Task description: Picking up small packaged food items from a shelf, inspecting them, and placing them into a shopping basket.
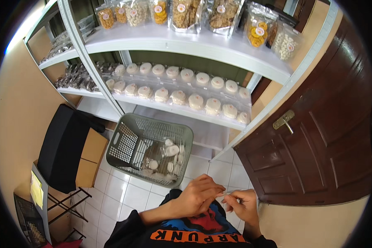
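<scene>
My left hand (201,196) and my right hand (243,203) are raised before my chest, with their fingertips almost meeting. Thumb and fingers look pinched on both; a small pale or clear bit may lie between them, too small to make out. Just beyond the left hand, a grey-green perforated plastic basket (155,128) appears near the shelf rack. Inside it lie clear packets of white round discs (172,151), mostly towards its right side. Further off, two rows of similar packets of white discs (178,97) line a white shelf (186,109).
Snack pouches (186,14) stand on the upper shelf (179,45). Dark packets (77,82) fill the left shelf section. Left of the basket, black cloth (57,148) covers part of a cardboard box (91,156) on a folding stand (68,204). A brown door (310,148) is at right.
</scene>
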Tool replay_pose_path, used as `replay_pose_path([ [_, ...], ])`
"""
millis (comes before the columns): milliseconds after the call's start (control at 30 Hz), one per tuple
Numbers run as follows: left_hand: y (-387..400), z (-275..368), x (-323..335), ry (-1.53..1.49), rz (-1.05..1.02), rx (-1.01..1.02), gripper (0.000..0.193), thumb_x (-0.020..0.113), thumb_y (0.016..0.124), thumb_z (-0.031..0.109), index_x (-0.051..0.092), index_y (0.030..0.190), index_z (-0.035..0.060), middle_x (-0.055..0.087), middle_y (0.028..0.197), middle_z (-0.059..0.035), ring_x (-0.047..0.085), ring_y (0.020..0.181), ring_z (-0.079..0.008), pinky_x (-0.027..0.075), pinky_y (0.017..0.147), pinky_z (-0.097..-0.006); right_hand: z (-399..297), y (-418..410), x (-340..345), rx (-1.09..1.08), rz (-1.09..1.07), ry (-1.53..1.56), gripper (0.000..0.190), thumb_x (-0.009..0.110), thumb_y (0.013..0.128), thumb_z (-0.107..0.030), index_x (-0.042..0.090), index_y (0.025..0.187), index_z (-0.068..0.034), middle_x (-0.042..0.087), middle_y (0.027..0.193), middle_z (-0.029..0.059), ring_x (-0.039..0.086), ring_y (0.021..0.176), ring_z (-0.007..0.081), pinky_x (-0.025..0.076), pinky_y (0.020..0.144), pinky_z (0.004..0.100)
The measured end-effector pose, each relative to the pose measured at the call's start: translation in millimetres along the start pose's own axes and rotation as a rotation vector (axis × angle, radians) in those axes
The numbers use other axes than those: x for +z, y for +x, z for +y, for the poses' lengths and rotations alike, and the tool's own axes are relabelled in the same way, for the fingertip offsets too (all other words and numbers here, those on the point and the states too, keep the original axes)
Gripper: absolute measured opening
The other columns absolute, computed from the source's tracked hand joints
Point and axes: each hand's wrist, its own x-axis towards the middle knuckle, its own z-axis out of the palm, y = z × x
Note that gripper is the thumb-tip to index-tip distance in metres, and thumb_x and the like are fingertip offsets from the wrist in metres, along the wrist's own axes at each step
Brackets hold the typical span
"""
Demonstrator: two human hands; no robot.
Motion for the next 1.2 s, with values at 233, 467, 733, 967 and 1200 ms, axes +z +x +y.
replay_pose_path([
  [233, -2, 4, -1, -0.134, 0.048, -0.091, 0.005, 0.07, 0.088, -0.002, 0.073, 0.092, -0.0004, 0.073, 0.084, -0.0109, 0.066, 0.076, -0.0294, 0.051, 0.074, -0.0384, 1, 3, -1, -0.383, 0.251, -0.359, 0.018, 0.09, 0.078, -0.008, 0.074, 0.083, -0.002, 0.068, 0.083, 0.0065, 0.063, 0.07, 0.0128, 0.046, 0.056, 0.0258],
  [467, 7, 7, 2, -0.132, 0.155, -0.128, 0.017, 0.077, 0.086, 0.004, 0.073, 0.102, -0.0016, 0.075, 0.097, -0.0125, 0.069, 0.081, -0.0287, 0.052, 0.079, -0.0379, 9, -1, 5, -0.376, 0.107, -0.302, 0.011, 0.083, 0.083, -0.005, 0.075, 0.084, 0.003, 0.064, 0.067, 0.0088, 0.059, 0.055, 0.0165, 0.045, 0.052, 0.0295],
  [733, -7, 6, 29, 0.221, 0.258, 0.021, 0.041, 0.081, 0.076, 0.0, 0.067, 0.115, -0.0038, 0.066, 0.114, -0.0178, 0.063, 0.097, -0.0338, 0.052, 0.083, -0.0402, 15, 5, 17, -0.344, 0.235, -0.275, 0.008, 0.079, 0.085, 0.001, 0.073, 0.089, 0.005, 0.066, 0.074, 0.0103, 0.061, 0.06, 0.0151, 0.046, 0.055, 0.0284],
  [967, -6, 5, 24, 0.111, 0.106, -0.121, 0.053, 0.085, 0.077, 0.015, 0.064, 0.121, -0.0075, 0.064, 0.119, -0.0203, 0.061, 0.104, -0.0357, 0.051, 0.088, -0.0434, 22, 10, 7, -0.304, 0.045, -0.247, 0.022, 0.077, 0.089, -0.005, 0.07, 0.106, 0.006, 0.07, 0.088, 0.0147, 0.068, 0.074, 0.0224, 0.053, 0.067, 0.0318],
  [1200, -2, -11, 17, -0.061, 0.052, -0.163, 0.016, 0.068, 0.092, 0.0, 0.071, 0.107, -0.0028, 0.074, 0.1, -0.0167, 0.07, 0.084, -0.0318, 0.055, 0.076, -0.0371, 11, 12, -17, -0.342, 0.213, -0.242, 0.022, 0.088, 0.08, -0.011, 0.07, 0.078, 0.0, 0.068, 0.067, 0.0075, 0.062, 0.055, 0.0144, 0.048, 0.057, 0.0267],
])
